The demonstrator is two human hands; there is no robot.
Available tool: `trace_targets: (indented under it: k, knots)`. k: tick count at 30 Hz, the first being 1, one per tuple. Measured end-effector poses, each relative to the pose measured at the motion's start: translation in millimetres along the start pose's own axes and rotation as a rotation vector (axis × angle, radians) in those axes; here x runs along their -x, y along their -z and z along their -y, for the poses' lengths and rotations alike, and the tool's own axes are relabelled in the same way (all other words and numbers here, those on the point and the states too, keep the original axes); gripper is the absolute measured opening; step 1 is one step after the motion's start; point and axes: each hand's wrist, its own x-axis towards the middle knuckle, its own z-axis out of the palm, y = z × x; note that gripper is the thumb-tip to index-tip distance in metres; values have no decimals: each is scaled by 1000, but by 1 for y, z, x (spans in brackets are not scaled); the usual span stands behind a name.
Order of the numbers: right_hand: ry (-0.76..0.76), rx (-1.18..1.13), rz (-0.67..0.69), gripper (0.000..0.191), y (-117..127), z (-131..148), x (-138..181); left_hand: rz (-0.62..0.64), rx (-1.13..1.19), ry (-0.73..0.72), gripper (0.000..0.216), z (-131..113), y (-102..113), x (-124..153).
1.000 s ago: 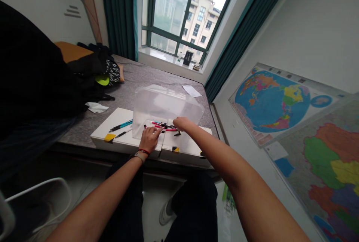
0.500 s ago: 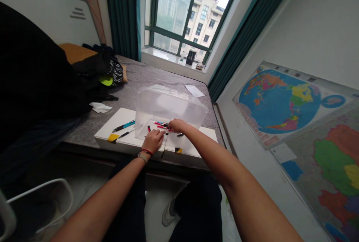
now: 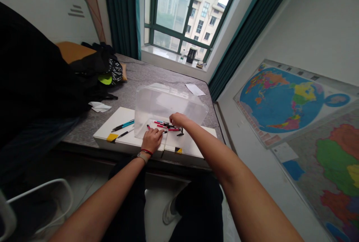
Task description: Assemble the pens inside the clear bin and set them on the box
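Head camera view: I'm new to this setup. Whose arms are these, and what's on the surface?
No machine here: the camera sits on a person's head, looking forward and down, so both bare arms are theirs. The left hand and right hand meet over red and black pens at the near side of a clear plastic box. It stands on a white board on a grey surface; a teal pen lies left of it. Whether either hand grips a pen is too small to tell.

Head-worn view, forward and downward
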Motion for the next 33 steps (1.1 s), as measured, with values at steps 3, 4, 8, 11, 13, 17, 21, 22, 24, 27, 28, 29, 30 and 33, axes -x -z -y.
trace_targets:
  k: [3, 4, 8, 11, 13, 17, 21, 22, 24, 27, 28, 29, 30, 33]
  knots:
    - [-35, 44, 78, 25, 6, -1, 1, -4, 16, 8, 29, -1, 0, 0]
    - [-38, 62, 106, 26, 6, -2, 2, -6, 24, 6, 29, -1, 0, 0]
    - [-28, 104, 120, 29, 1, -4, 6, -11, 57, -12, 28, -1, 2, 0]
    - [7, 99, 82, 25, -8, -4, 6, -3, 79, -28, 28, 0, 2, -1]
    - [34, 88, 66, 23, -12, -2, 5, -2, 86, -33, 28, 1, 1, -1]
    - [19, 96, 65, 26, -16, 1, 2, -10, 96, -27, 27, 2, 0, -1]
    - [3, 116, 106, 30, -16, -2, -2, -23, 125, -42, 26, 2, -2, -2]
    - [8, 113, 111, 29, -17, -3, -3, -27, 131, -45, 26, 3, -2, -2]
    - [22, 96, 102, 28, -19, -3, -4, -24, 135, -44, 26, 2, -2, -3]
    - [12, 57, 65, 25, -25, -1, -5, -4, 122, -34, 26, 2, -1, -3]
    - [1, 49, 56, 25, -28, 1, -5, 0, 117, -31, 26, 2, 0, -3]
    - [-10, 43, 49, 25, -30, 3, -6, 3, 113, -29, 27, 2, 0, -3]
    - [-20, 40, 42, 25, -33, 5, -6, 5, 110, -27, 27, 1, 0, -3]
    - [-27, 35, 34, 25, -38, 9, -8, 18, 112, -25, 28, 1, 1, -2]
